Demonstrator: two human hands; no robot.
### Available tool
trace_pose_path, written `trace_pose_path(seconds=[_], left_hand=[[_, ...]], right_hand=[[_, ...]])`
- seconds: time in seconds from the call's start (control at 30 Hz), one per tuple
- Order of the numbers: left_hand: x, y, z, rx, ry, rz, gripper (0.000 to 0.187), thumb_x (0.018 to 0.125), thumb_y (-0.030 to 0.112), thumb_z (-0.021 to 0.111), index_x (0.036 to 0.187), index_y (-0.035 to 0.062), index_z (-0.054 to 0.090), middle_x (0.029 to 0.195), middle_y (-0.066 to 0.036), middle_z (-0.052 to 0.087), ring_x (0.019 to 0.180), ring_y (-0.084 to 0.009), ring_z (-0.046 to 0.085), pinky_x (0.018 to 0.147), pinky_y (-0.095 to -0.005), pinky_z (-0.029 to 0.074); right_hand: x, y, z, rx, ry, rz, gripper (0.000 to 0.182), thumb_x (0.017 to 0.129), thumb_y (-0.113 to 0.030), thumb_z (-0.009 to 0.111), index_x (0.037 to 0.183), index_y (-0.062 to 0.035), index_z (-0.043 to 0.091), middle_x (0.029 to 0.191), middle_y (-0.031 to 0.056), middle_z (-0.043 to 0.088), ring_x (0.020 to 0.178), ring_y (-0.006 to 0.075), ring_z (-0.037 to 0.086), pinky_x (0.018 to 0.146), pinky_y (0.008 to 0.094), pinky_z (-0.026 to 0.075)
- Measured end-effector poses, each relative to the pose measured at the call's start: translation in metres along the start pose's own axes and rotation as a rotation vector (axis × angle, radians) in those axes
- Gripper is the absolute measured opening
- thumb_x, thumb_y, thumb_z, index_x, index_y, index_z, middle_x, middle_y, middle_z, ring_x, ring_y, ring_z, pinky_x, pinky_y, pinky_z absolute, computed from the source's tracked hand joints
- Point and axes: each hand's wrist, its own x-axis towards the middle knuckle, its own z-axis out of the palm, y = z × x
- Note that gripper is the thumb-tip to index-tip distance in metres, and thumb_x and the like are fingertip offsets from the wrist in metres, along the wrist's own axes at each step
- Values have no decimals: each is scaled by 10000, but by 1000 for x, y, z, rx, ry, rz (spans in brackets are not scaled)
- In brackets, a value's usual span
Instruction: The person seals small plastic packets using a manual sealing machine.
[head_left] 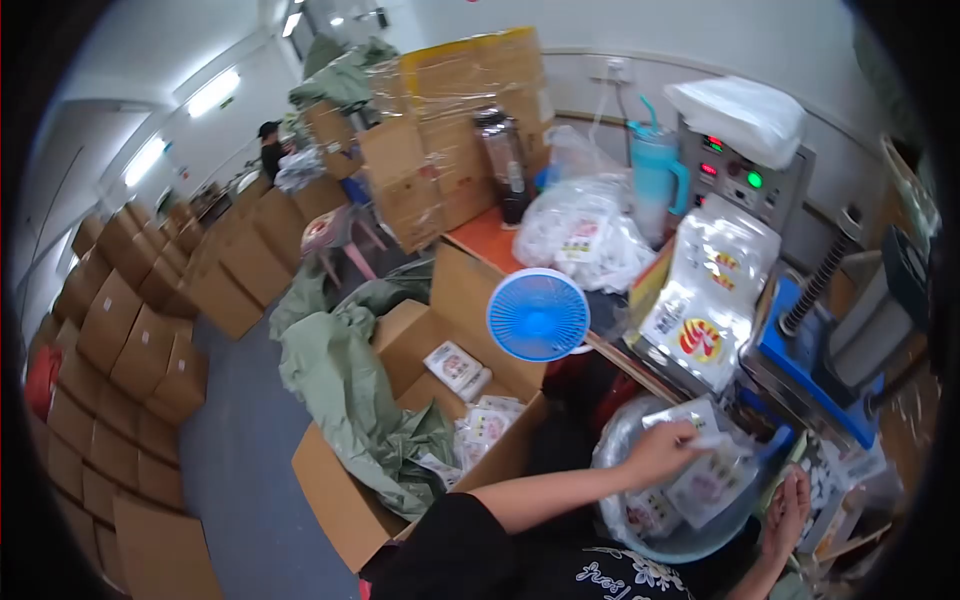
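Pale blue and lined with clear plastic, a basin (680, 550) holds printed packets (648, 512), and over it the left hand (660, 455) pinches a clear printed sachet (712, 487) by its upper edge. Just right of the basin, the right hand (788, 512) has curled fingers, though whether they grip anything cannot be told. Left of the basin stands an open carton (335, 500); beyond it, silver bags (715, 290) lie stacked by the bench (475, 238).
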Motion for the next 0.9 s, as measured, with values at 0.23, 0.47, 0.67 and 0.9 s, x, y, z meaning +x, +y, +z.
trace_pose_path(seconds=[0.23, 0.47, 0.67, 0.9], left_hand=[[-25, -21, 32, 23, -35, 86, 210, 783, 265, 714, 876, 77, 698, 790, -111, 650, 746, -300, 629, 668, -390, 473], [-33, -37, 28, -60, -384, -96, 211, 850, 248, 691, 905, 47, 726, 810, -84, 706, 734, -136, 669, 644, -292, 511], [-15, -21, 33, -4, -414, -18, 233, 855, 211, 701, 905, -17, 702, 728, -67, 678, 659, -93, 584, 615, -273, 468], [-9, -21, 36, -149, -446, -115, 260, 871, 217, 701, 943, -33, 711, 725, -39, 679, 658, -35, 544, 588, -235, 450]], right_hand=[[-11, 0, 41, -312, -243, 157, 204, 890, -120, 636, 1060, -11, 613, 638, 10, 602, 437, 3, 364, 385, 181, 232], [-25, 4, 33, -706, -455, 70, 223, 871, -156, 621, 1000, 25, 640, 768, 38, 629, 667, 108, 581, 619, 259, 470], [-19, -13, 21, -764, -453, 87, 240, 892, -173, 635, 1040, 16, 650, 752, 35, 635, 671, 105, 590, 632, 244, 454], [-19, -9, 23, -539, -405, 70, 410, 907, -169, 637, 1290, -44, 558, 732, 0, 609, 624, 43, 513, 545, 203, 367]])
